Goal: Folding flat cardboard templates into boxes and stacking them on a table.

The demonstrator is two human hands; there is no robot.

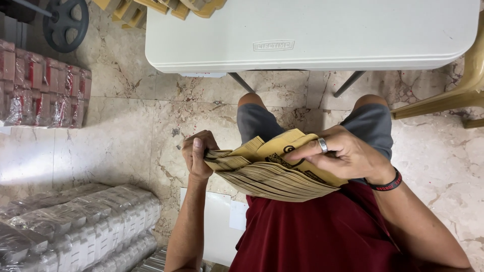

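Marble floor (126, 131); left hand (197, 153), right hand (343, 153) both gripping one cardboard stack (267, 174).

A beige marble floor (126, 131) is catching a bright glare at the left. A white plastic folding table (312, 35) is standing ahead on grey legs, with a tan chair (466, 85) sitting just beside it at the right.

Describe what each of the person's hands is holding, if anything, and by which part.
Both hold one stack of flat yellow cardboard packets: the left hand grips its left end, and the right hand rests on top, fingers at the uppermost packet.
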